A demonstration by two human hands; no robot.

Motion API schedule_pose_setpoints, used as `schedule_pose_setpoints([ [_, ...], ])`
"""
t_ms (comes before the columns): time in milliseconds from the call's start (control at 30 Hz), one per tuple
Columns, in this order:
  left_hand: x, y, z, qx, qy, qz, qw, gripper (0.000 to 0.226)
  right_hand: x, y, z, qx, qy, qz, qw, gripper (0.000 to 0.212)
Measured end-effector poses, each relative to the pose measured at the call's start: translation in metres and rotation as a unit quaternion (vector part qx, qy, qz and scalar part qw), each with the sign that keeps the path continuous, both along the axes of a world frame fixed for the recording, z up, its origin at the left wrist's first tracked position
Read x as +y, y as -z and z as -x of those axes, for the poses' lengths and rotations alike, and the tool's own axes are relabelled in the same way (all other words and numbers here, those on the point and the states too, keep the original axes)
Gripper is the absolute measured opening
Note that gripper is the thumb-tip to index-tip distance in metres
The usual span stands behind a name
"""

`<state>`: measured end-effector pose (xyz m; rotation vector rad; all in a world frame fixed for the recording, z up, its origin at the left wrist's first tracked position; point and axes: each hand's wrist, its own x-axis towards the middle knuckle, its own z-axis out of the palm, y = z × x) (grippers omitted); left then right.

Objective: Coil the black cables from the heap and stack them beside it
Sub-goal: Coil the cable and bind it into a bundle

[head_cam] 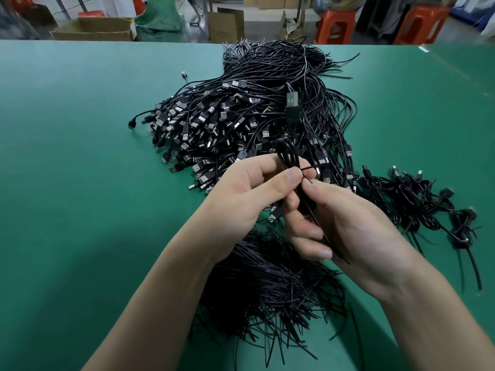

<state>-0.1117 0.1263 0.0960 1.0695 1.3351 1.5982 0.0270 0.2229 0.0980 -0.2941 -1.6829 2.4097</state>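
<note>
Cables [249, 116], black ones with silver plug ends, lie in a big heap in the middle of the green table [80, 156]. Both hands are in front of the heap, toward 6 o'clock. The left hand [241, 194] pinches a small coiled cable [288, 159] between thumb and fingers, so the loop pokes up above them. The right hand [345, 223] is curled around the lower part of the same coil and pinches a thin black tie [308, 171] that crosses it. One plug [292, 103] sticks up above the loop.

Beside the heap, at 3 o'clock, sits a little stack of coiled cables [417, 199], already tied. Below the hands, at 6 o'clock, is a messy pile of thin black ties [270, 285].

Past the far edge of the table, at 11 o'clock, stands an open cardboard box [96, 29]; I cannot tell what is in it. At 1 o'clock are two orange stools [334, 25].
</note>
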Motion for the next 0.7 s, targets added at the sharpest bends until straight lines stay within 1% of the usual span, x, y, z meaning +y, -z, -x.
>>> schedule_pose_setpoints([
  [67, 0.0, -0.002, -0.002, 0.009, -0.003, 0.005, 1.0, 0.023, 0.002, -0.001, -0.003, -0.021, 0.052, -0.087, 0.995, 0.033],
  [100, 0.0, -0.003, -0.003, 0.01, -0.001, 0.001, 1.0, 0.024, 0.002, -0.002, -0.003, -0.026, 0.084, -0.144, 0.986, 0.03],
  [133, 0.0, -0.003, -0.003, 0.012, -0.001, -0.005, 1.0, 0.024, 0.003, -0.001, -0.003, -0.028, 0.13, -0.218, 0.967, 0.025],
  [167, 0.0, -0.003, -0.004, 0.02, -0.006, -0.01, 1.0, 0.023, 0.004, 0.0, -0.002, -0.025, 0.19, -0.302, 0.934, 0.019],
  [200, -0.001, -0.003, -0.004, 0.03, -0.014, -0.013, 0.999, 0.023, 0.006, 0.001, -0.003, -0.016, 0.245, -0.381, 0.892, 0.016],
  [233, -0.001, -0.003, -0.004, 0.038, -0.018, -0.012, 0.999, 0.024, 0.009, 0.001, -0.005, 0.0, 0.282, -0.444, 0.851, 0.019],
  [300, 0.0, -0.003, -0.003, 0.047, -0.012, 0.006, 0.999, 0.025, 0.014, -0.001, -0.007, 0.048, 0.302, -0.537, 0.786, 0.024],
  [367, 0.0, -0.002, -0.002, 0.055, 0.008, 0.032, 0.998, 0.025, 0.019, -0.003, -0.01, 0.099, 0.291, -0.61, 0.73, 0.015],
  [400, 0.0, -0.002, -0.002, 0.057, 0.017, 0.044, 0.997, 0.025, 0.02, -0.003, -0.012, 0.116, 0.288, -0.633, 0.709, 0.01],
  [467, -0.002, -0.004, -0.001, 0.051, 0.034, 0.063, 0.996, 0.024, 0.021, -0.005, -0.013, 0.131, 0.291, -0.648, 0.692, 0.009],
  [600, -0.003, -0.003, 0.003, 0.037, 0.053, 0.094, 0.993, 0.022, 0.019, -0.009, -0.014, 0.118, 0.289, -0.652, 0.691, 0.011],
  [633, -0.002, -0.002, 0.004, 0.03, 0.053, 0.095, 0.994, 0.022, 0.018, -0.01, -0.014, 0.11, 0.287, -0.645, 0.7, 0.011],
  [667, -0.002, -0.002, 0.004, 0.021, 0.05, 0.092, 0.994, 0.023, 0.017, -0.01, -0.014, 0.102, 0.287, -0.627, 0.717, 0.009],
  [700, -0.002, -0.003, 0.004, 0.015, 0.045, 0.089, 0.995, 0.025, 0.016, -0.009, -0.013, 0.093, 0.289, -0.592, 0.746, 0.007],
])
